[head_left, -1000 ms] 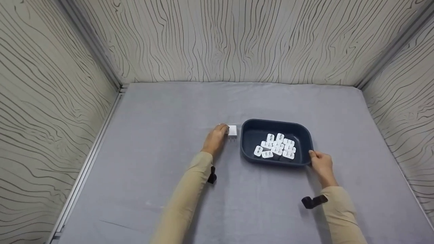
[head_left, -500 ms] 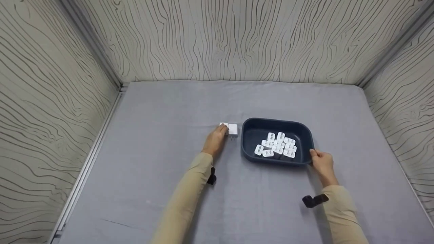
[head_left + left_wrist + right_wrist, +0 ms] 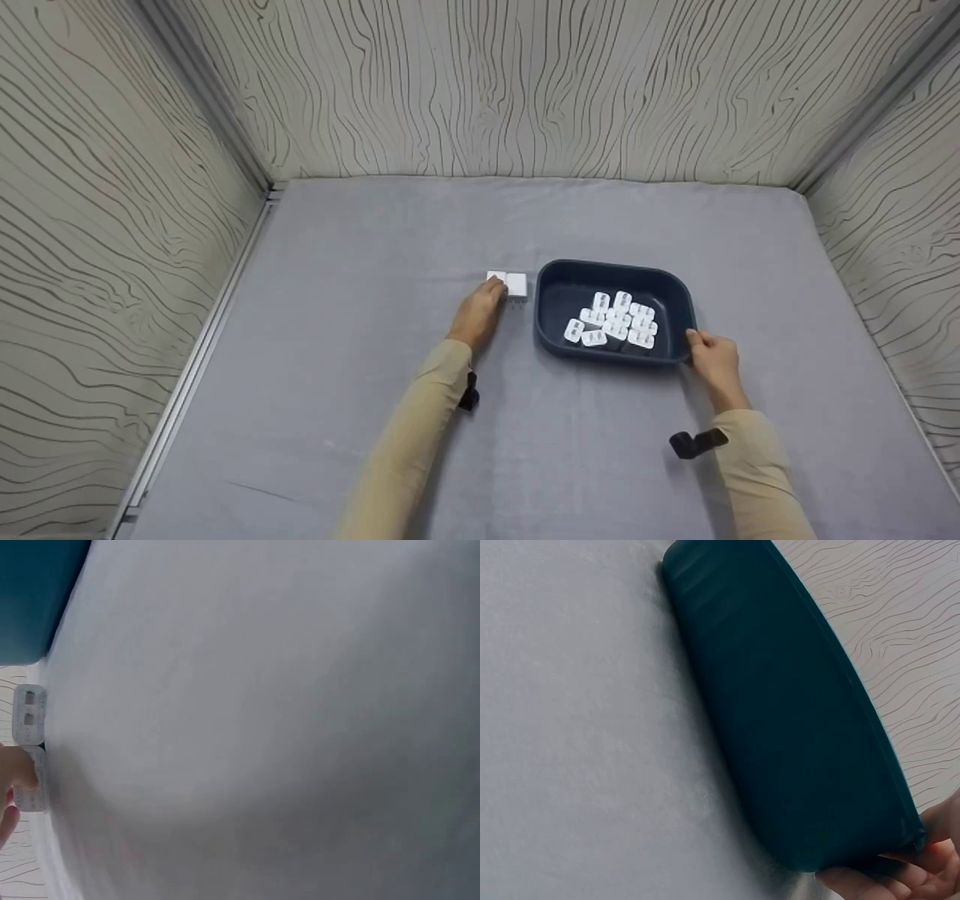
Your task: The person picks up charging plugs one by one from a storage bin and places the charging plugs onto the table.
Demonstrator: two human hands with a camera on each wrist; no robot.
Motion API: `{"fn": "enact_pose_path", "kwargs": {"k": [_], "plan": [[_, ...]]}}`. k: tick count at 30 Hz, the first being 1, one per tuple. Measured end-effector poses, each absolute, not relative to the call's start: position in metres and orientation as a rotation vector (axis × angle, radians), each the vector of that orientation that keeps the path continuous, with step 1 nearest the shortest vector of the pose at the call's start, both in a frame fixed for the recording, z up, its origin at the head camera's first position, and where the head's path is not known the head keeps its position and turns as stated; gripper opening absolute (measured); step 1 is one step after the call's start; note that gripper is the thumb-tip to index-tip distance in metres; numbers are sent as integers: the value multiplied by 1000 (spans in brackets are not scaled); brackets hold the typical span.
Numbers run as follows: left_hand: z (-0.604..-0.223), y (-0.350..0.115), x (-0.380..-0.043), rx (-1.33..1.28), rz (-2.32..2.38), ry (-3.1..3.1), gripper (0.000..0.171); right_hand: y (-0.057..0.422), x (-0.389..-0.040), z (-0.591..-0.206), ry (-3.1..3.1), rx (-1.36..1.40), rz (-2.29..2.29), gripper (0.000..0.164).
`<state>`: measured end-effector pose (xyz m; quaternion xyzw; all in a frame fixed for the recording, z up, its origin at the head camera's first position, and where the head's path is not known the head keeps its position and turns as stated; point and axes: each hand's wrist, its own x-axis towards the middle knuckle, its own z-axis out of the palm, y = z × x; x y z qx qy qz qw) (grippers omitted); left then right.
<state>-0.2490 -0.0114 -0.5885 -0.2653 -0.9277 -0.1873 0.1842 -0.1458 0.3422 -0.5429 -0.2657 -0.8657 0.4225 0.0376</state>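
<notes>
Two white power adapters stand side by side on the grey cloth, left of a dark blue basin. My left hand [image 3: 477, 313] pinches the left adapter [image 3: 496, 276]; in the left wrist view my thumb lies across that adapter [image 3: 33, 799]. The right adapter [image 3: 517, 284] adjoins it, its metal prongs toward me. With my right hand [image 3: 715, 365] I grip the near right corner of the basin [image 3: 550, 346], thumb on the rim and fingers underneath, as the right wrist view shows. Several white adapters [image 3: 616, 322] lie inside the basin, prong or printed faces up.
Grey cloth [image 3: 375, 240] covers the table. Wood-grain panels [image 3: 465, 90] rise at the back and both sides, and a metal rail [image 3: 199, 352] runs along the left edge. A black wrist camera [image 3: 697, 444] sits at each wrist.
The left adapter has come into view beside the right one, in my left hand's fingers. My right hand keeps its grip on the basin, which has hardly moved.
</notes>
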Motion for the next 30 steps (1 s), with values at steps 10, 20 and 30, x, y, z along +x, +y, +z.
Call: {"fn": "enact_pose_path", "kwargs": {"k": [10,20,30], "plan": [[-597,-11,-251,-731,-619,-2559,18,342,-146,-541,-2724,-834,1331,40],[-585,-9,-246,-684,-612,-2612,15,342,-147,-542,-2695,-846,1351,35],[-582,-8,-246,-689,-631,-2604,16,341,-146,-543,-2679,-800,1262,32]]}}
